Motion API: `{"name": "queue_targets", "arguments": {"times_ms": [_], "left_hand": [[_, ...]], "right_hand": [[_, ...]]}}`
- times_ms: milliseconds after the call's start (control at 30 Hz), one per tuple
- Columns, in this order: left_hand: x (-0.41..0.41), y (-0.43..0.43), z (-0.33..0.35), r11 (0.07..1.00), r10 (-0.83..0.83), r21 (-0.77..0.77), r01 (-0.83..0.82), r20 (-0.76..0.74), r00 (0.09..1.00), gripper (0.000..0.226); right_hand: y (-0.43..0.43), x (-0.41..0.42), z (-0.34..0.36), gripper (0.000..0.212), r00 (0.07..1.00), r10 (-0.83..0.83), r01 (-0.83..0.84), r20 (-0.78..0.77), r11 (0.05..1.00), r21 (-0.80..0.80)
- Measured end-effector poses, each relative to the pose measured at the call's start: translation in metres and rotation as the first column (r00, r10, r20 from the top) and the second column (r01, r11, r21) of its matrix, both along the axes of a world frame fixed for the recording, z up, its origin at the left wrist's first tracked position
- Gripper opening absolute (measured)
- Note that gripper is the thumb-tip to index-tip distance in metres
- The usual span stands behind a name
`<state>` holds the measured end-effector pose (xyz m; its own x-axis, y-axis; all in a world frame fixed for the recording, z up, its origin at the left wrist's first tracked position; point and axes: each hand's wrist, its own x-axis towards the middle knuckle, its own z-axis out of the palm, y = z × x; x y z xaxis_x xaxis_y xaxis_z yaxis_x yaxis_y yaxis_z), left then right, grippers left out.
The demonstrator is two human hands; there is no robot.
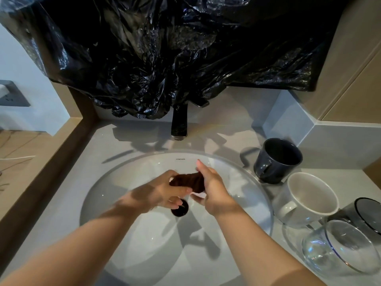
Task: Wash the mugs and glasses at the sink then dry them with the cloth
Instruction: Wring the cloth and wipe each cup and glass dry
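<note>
Head view: left hand (162, 189), right hand (215, 189) grip cloth (187, 181), fingers (201, 167) curled, above sink (144, 234). Right of fingers: two mugs (276, 162) (309, 201), two glasses (338, 248) (366, 215).

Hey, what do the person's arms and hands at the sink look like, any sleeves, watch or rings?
The left forearm and right forearm are bare to the frame edge: no sleeves, watch or bracelet show. There are no gloves. No ring is visible on the left hand or right hand, though the left is motion-blurred.
</note>
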<state>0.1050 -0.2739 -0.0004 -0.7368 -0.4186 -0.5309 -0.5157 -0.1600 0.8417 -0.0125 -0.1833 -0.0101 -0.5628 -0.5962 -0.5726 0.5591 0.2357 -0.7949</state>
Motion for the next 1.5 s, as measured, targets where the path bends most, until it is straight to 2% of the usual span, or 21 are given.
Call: {"name": "queue_targets", "arguments": {"times_ms": [67, 100, 167, 233, 333, 467, 600, 733, 833, 900, 967, 1033, 1133, 1200, 1267, 1367, 1433, 1500], "left_hand": [[0.009, 0.000, 0.003, 0.989, 0.068, 0.136, -0.060, -0.055, 0.996, 0.043], [0.012, 0.000, 0.004, 0.974, 0.121, 0.198, -0.106, -0.065, 0.991, 0.040], [0.015, -0.002, 0.005, 0.933, 0.261, 0.270, -0.236, -0.059, 0.963, 0.028], [0.015, -0.002, 0.006, 0.867, 0.405, 0.344, -0.361, -0.061, 0.912, 0.018], [0.012, 0.002, 0.009, 0.806, 0.512, 0.392, -0.444, -0.085, 0.855, 0.011], [0.008, 0.009, 0.010, 0.850, 0.509, 0.245, -0.467, -0.153, 0.847, 0.014], [0.011, 0.006, 0.012, 0.876, 0.473, 0.217, -0.431, -0.215, 0.854, 0.012], [0.016, 0.005, 0.013, 0.896, 0.434, 0.213, -0.390, -0.231, 0.870, 0.009], [0.020, 0.004, 0.012, 0.921, 0.379, 0.182, -0.344, -0.229, 0.897, 0.016], [0.023, 0.003, 0.012, 0.964, 0.259, 0.009, -0.266, -0.256, 0.931, 0.030], [0.023, 0.004, 0.013, 0.956, 0.153, -0.192, -0.223, -0.321, 0.935, 0.040], [0.021, 0.005, 0.015, 0.926, 0.145, -0.286, -0.246, -0.332, 0.932, 0.033], [0.017, 0.005, 0.020, 0.896, 0.069, -0.401, -0.193, -0.304, 0.950, 0.013], [0.016, 0.007, 0.021, 0.920, 0.115, -0.314, -0.235, -0.356, 0.927, 0.012], [0.016, 0.009, 0.018, 0.938, 0.224, -0.162, -0.308, -0.396, 0.891, 0.016], [0.014, 0.009, 0.014, 0.915, 0.385, 0.046, -0.402, -0.403, 0.830, 0.015], [0.015, 0.008, 0.018, 0.898, 0.430, 0.079, -0.434, -0.373, 0.822, 0.012], [0.015, 0.008, 0.024, 0.909, 0.396, 0.029, -0.417, -0.375, 0.838, 0.014]], "right_hand": [[0.011, 0.002, 0.006, 0.023, 0.983, 0.183, -0.183, -0.014, 0.983, -0.029], [0.015, 0.003, 0.007, 0.018, 0.976, 0.214, -0.216, -0.037, 0.975, -0.062], [0.018, 0.007, 0.007, 0.010, 0.973, 0.209, -0.222, -0.098, 0.965, -0.140], [0.018, 0.011, 0.007, 0.021, 0.957, 0.203, -0.241, -0.208, 0.953, -0.181], [0.019, 0.015, 0.009, 0.030, 0.925, 0.228, -0.289, -0.304, 0.942, -0.171], [0.019, 0.014, 0.013, 0.018, 0.906, 0.277, -0.317, -0.321, 0.945, -0.079], [0.018, 0.009, 0.017, 0.025, 0.903, 0.319, -0.340, -0.289, 0.940, -0.025], [0.019, 0.005, 0.023, 0.023, 0.964, 0.156, -0.191, -0.217, 0.970, -0.152], [0.018, 0.007, 0.023, 0.019, 0.977, 0.073, -0.117, -0.201, 0.969, -0.216], [0.017, 0.008, 0.023, 0.012, 0.968, 0.044, -0.103, -0.246, 0.968, -0.230], [0.018, 0.007, 0.023, 0.010, 0.953, 0.043, -0.115, -0.299, 0.967, -0.227], [0.018, 0.007, 0.023, 0.013, 0.937, 0.060, -0.141, -0.345, 0.967, -0.215], [0.018, 0.009, 0.022, 0.015, 0.909, 0.093, -0.188, -0.406, 0.961, -0.201], [0.018, 0.012, 0.022, 0.014, 0.886, 0.108, -0.212, -0.450, 0.959, -0.187], [0.016, 0.013, 0.023, 0.010, 0.861, 0.111, -0.215, -0.496, 0.964, -0.157], [0.016, 0.013, 0.027, 0.020, 0.832, 0.141, -0.234, -0.536, 0.966, -0.110], [0.017, 0.014, 0.031, 0.028, 0.837, 0.209, -0.296, -0.505, 0.950, -0.097], [0.018, 0.012, 0.032, 0.040, 0.823, 0.283, -0.368, -0.493, 0.926, -0.082]]}}
